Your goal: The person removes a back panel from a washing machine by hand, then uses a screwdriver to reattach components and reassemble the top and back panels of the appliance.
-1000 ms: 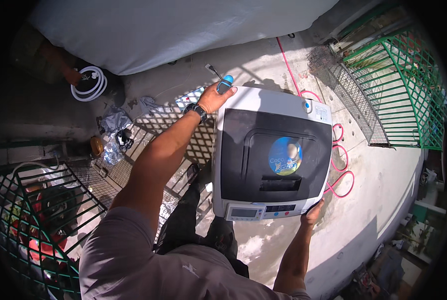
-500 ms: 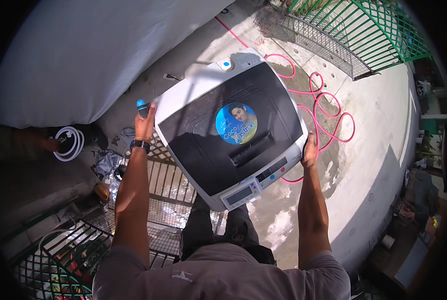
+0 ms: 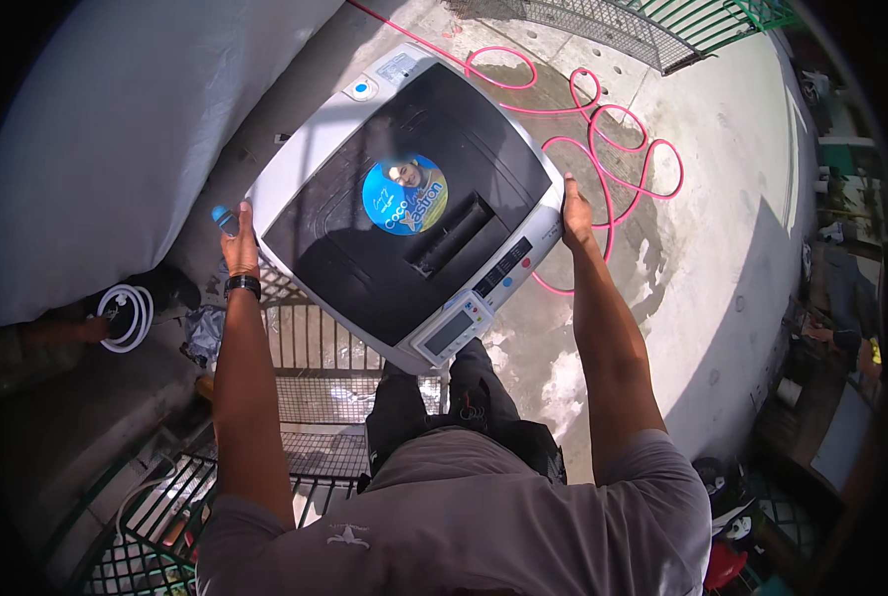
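A white top-loading washing machine [image 3: 295,194] with a dark lid and a round blue sticker [image 3: 404,199] is in front of me, tilted and turned. My left hand [image 3: 239,246] grips its left edge. A small blue-ended object [image 3: 224,219] pokes out by the thumb of that hand; its kind I cannot make out. On the opposite side, my right hand [image 3: 576,214] holds the machine's right edge, its fingers partly hidden underneath. A white box with a grey screen [image 3: 451,333] sits at the machine's near edge, beside the control panel [image 3: 503,270].
A pink hose [image 3: 680,169] lies in loops on wet concrete at the right. Metal grating [image 3: 310,338] lies below the machine. Another person's hand [image 3: 96,330] holds a coiled white hose [image 3: 138,318] at the left. A grey sheet [image 3: 116,139] hangs behind; green fencing [image 3: 682,22] stands far right.
The washing machine, with both hands on it, has shifted up and left in the view and turned slightly counterclockwise. The surroundings have also shifted. Both hands keep their hold.
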Motion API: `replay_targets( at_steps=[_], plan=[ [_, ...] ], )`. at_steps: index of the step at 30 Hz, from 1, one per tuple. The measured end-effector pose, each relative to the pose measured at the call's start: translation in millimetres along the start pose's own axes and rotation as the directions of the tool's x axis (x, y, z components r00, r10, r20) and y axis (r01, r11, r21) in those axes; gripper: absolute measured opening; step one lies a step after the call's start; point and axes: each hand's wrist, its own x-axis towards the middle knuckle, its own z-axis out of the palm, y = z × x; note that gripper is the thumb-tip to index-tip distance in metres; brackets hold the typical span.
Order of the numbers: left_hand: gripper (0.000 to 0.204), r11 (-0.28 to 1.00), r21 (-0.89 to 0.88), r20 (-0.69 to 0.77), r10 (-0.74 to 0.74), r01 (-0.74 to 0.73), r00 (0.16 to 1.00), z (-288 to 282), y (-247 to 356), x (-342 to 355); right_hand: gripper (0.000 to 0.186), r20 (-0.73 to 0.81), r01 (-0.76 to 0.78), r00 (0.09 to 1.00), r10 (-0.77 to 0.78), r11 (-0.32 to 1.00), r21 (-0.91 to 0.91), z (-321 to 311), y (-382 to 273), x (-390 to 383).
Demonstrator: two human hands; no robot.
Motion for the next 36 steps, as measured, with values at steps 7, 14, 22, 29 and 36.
replay_targets(
  at_steps=[7, 14, 22, 29, 36],
  plan=[
    [0.064, 0.997, 0.009, 0.085, -0.08, 0.079, 0.993, 10.8, -2.2, -30.9, 0.079, 0.184, 0.101, 0.98, -0.077, 0.988, -0.121, -55.3, 11.8, 18.0],
    [0.067, 0.938, 0.242, 0.059, -0.269, 0.248, 0.961, -52.5, -101.9, -198.5, 0.09, 0.234, 0.032, 0.972, 0.002, 0.989, -0.145, -74.6, 23.0, -35.4],
    [0.051, 0.703, 0.566, 0.038, -0.544, 0.431, 0.838, -102.9, -233.4, -478.8, 0.076, 0.379, -0.019, 0.865, 0.328, 0.777, -0.629, -189.7, 120.8, -34.3],
    [0.056, 0.726, 0.434, -0.086, -0.556, 0.534, 0.827, -103.3, -223.0, -584.7, 0.045, 0.439, 0.453, 0.639, 0.632, 0.152, -0.879, -190.6, 155.7, -53.2],
    [0.062, 0.69, 0.112, -0.009, -0.719, 0.715, 0.695, -58.8, -176.4, -575.3, 0.05, 0.682, 0.489, 0.536, 0.498, 0.475, -0.732, -109.8, 103.8, -72.7]
  ],
)
